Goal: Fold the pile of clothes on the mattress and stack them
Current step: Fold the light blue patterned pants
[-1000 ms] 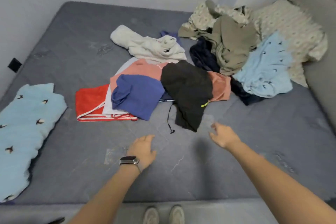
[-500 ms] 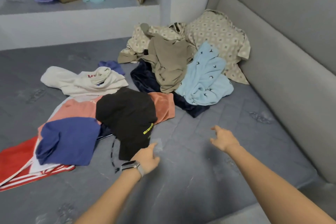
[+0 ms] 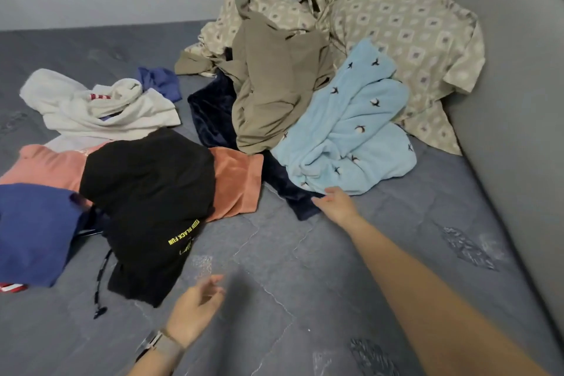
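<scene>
Right hand (image 3: 338, 204) stretched far, fingers loose, empty, at near edge of light blue fleece (image 3: 351, 137) — likely next pick. Left hand (image 3: 195, 308) relaxed, hovering over mattress (image 3: 305, 299), probably waiting.

From my remote view, the mattress (image 3: 320, 278) has a matt grey quilted cloth cover with stitched seams, and the headboard (image 3: 518, 101) is covered in plain matt grey fabric. The light blue garment (image 3: 351, 137) looks like soft, fluffy fleece; the navy garment (image 3: 210, 113) and the salmon garment (image 3: 235, 183) show a velvety, faintly sheened pile. The black garment (image 3: 152, 192) is smooth matt cloth with yellow printed lettering, the olive garment (image 3: 271, 91) thin smooth cloth, and the patterned sheet (image 3: 406, 18) flat printed woven cloth.
</scene>
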Tool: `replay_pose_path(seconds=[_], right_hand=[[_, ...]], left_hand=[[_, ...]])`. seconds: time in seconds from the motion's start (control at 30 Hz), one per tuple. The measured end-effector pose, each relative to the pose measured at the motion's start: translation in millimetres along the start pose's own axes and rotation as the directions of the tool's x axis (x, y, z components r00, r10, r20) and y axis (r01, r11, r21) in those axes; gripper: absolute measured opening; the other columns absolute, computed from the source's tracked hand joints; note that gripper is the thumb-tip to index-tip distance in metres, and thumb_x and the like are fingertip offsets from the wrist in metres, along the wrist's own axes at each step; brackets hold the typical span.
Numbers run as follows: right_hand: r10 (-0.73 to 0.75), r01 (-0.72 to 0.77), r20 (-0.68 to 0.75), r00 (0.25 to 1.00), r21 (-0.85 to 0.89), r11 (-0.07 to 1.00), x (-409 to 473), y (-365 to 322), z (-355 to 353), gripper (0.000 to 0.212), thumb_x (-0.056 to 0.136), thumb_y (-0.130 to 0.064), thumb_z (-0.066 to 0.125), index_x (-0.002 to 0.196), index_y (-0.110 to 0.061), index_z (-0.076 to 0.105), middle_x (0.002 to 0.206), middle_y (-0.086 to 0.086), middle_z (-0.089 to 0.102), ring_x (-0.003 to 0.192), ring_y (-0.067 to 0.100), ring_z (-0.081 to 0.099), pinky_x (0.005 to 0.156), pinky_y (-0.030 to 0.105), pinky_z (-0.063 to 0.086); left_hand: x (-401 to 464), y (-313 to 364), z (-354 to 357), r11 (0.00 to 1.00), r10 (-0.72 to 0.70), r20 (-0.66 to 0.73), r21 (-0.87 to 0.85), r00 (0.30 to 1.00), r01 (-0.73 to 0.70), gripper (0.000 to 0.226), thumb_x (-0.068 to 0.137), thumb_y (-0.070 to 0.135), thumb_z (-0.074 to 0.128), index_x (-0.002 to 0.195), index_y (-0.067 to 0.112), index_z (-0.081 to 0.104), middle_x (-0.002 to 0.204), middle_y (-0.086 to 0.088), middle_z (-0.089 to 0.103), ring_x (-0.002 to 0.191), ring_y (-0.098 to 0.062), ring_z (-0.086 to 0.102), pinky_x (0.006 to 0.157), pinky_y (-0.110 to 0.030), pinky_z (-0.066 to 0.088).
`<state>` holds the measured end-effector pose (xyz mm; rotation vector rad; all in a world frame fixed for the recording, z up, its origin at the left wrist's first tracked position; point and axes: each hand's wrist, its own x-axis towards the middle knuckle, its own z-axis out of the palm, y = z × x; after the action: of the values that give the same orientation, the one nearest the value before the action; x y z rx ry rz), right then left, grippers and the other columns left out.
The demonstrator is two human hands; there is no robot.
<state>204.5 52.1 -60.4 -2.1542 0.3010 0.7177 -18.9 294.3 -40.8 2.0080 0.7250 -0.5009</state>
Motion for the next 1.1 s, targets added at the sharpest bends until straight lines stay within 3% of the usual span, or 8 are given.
replay_pose_path(seconds=[0.13,0.27,0.37,0.47,0.6,0.73,0.87,1.1], right_hand=[[0.014,-0.001,-0.084,0.996,0.155,0.988,59.9,-37.5,11.7,0.051,0.088,-0.036,0.063,0.125,-0.002,0.054,0.109,0.006,0.061,0.113,0.028,0.057,0.083,0.028,0.043],[0.043,-0.059,-0.117,0.992,-0.133,0.989,100.5,-47.7,19.2,0.07,0.086,-0.06,0.053,0.14,-0.017,0.042,0.14,0.015,0.046,0.135,0.034,0.032,0.111,0.04,0.026],[0.086,-0.121,-0.144,0.986,-0.254,0.96,113.5,-50.0,25.9,0.062,0.092,-0.058,0.042,0.139,-0.017,0.047,0.145,0.019,0.033,0.134,0.035,0.029,0.109,0.039,0.025],[-0.136,0.082,-0.22,0.966,-0.239,0.968,110.9,-36.7,42.4,0.053,0.097,-0.045,0.042,0.133,-0.007,0.051,0.141,0.017,0.039,0.128,0.035,0.037,0.107,0.038,0.027],[-0.291,0.317,-0.23,0.929,0.085,0.945,64.4,-5.9,48.9,0.032,0.099,-0.023,0.043,0.118,-0.001,0.057,0.119,0.014,0.06,0.114,0.029,0.052,0.099,0.034,0.038],[-0.242,0.314,-0.21,0.947,0.457,0.832,-0.9,11.8,26.3,0.034,0.102,-0.024,0.04,0.136,-0.021,0.045,0.133,-0.006,0.053,0.125,0.013,0.048,0.109,0.032,0.036],[-0.284,0.363,-0.231,0.931,0.476,0.801,-82.1,9.2,0.5,0.035,0.102,-0.025,0.042,0.137,-0.024,0.046,0.133,-0.009,0.055,0.124,0.008,0.05,0.109,0.03,0.037],[-0.373,0.382,-0.104,0.922,0.405,0.831,-227.5,-47.2,-15.5,0.017,0.1,-0.022,0.046,0.106,-0.022,0.062,0.102,-0.007,0.067,0.097,0.007,0.062,0.08,0.021,0.046]], left_hand=[[7.0,-16.8,12.0,0.999,-0.048,-0.008,-0.011,0.999,0.048,0.027,0.088,0.0,0.061,0.102,0.023,0.061,0.092,-0.006,0.068,0.065,0.01,0.06,0.062,-0.008,0.044],[13.1,-26.3,18.4,0.999,-0.044,-0.069,0.009,0.997,0.045,0.032,0.087,0.001,0.062,0.093,0.032,0.058,0.089,-0.002,0.068,0.069,0.01,0.061,0.064,-0.006,0.045],[18.3,-31.6,22.7,0.999,-0.021,-0.088,0.035,0.996,0.024,0.031,0.09,0.003,0.059,0.095,0.033,0.054,0.087,0.005,0.066,0.077,0.01,0.06,0.067,-0.004,0.044],[19.9,-36.1,27.5,0.995,0.009,-0.096,0.1,0.995,0.001,0.035,0.089,0.003,0.057,0.096,0.037,0.05,0.088,0.009,0.063,0.084,0.012,0.057,0.069,-0.002,0.042],[16.6,-32.4,30.2,0.978,0.046,-0.059,0.205,0.997,-0.034,0.031,0.089,0.007,0.054,0.113,0.027,0.05,0.094,0.009,0.06,0.077,-0.001,0.06,0.074,-0.007,0.041],[8.1,-28.4,27.4,0.981,0.103,-0.103,0.173,0.989,-0.084,0.032,0.088,0.006,0.055,0.113,0.025,0.054,0.098,0.004,0.062,0.079,-0.002,0.059,0.076,-0.01,0.044],[-16.7,-17.5,27.5,0.989,0.128,-0.038,0.079,0.991,-0.125,0.036,0.087,0.006,0.057,0.1,0.039,0.049,0.097,0.003,0.063,0.08,-0.007,0.062,0.072,-0.007,0.044],[-108.0,55.2,24.1,0.955,0.21,0.131,-0.241,0.969,-0.175,0.059,0.084,0.021,0.071,0.129,0.031,0.033,0.109,0.015,0.049,0.086,0.004,0.055,0.076,-0.005,0.044]])
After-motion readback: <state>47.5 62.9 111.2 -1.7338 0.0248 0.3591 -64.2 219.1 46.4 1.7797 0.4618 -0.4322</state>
